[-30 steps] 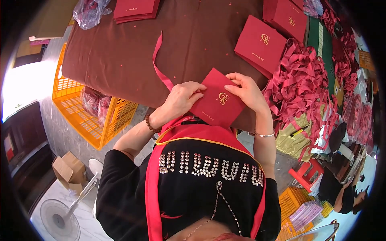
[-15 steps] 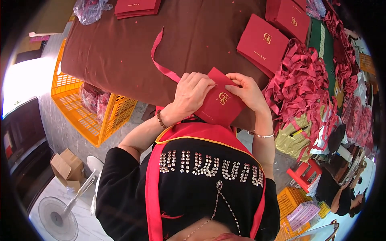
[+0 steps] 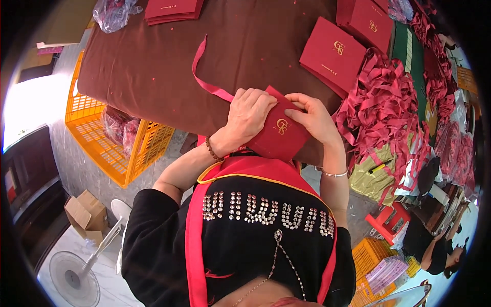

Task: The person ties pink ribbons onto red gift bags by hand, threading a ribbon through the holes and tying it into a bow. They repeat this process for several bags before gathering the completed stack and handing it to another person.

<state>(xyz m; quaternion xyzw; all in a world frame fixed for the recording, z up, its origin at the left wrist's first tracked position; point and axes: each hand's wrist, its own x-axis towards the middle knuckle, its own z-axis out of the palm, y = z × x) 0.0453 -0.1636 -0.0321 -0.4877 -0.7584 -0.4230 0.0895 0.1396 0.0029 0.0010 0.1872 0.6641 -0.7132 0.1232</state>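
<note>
Red card steadied between two hands

A red card (image 3: 282, 140) is held at the table's near edge, close to the body, probably so that it can be seen and worked from both sides. Its ten o'clock edge is gripped by the closed left hand (image 3: 249, 115); whether a ribbon (image 3: 195, 65) is pinched there too cannot be told. Its one o'clock edge is clamped by the right hand (image 3: 312, 117), thumb in front, apparently for steadiness. The ribbon is laid loose over the brown table (image 3: 148, 59), toward ten o'clock. Stacked cards (image 3: 327, 64) are placed at one o'clock, heaped ribbons (image 3: 378, 97) past two, seemingly for easy reach
</note>
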